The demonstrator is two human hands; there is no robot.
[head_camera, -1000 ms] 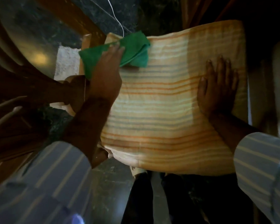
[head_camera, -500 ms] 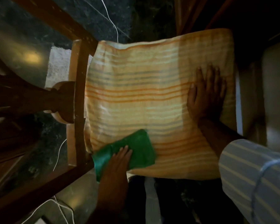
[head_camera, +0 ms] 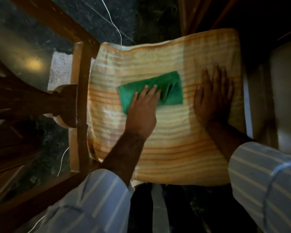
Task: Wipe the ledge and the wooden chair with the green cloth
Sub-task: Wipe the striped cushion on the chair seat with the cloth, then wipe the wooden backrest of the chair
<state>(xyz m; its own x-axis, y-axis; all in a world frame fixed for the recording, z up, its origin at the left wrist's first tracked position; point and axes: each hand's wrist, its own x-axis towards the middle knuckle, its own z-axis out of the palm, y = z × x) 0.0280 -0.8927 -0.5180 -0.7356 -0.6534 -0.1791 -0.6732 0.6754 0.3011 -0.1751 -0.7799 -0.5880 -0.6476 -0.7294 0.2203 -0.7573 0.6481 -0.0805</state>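
- Striped cushion [head_camera: 166,145] lies bare near its front edge, open room there.
- Right hand [head_camera: 213,100] pressed flat blocks the cushion's right side.
- Chair's wooden rail [head_camera: 81,101] fences the left edge.

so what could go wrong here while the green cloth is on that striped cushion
The left hand presses the folded green cloth with flat fingers, so the cloth might bunch or slip free. The orange striped cushion overhangs the brown wooden chair frame; only the flat right hand pins it, so it could slide.
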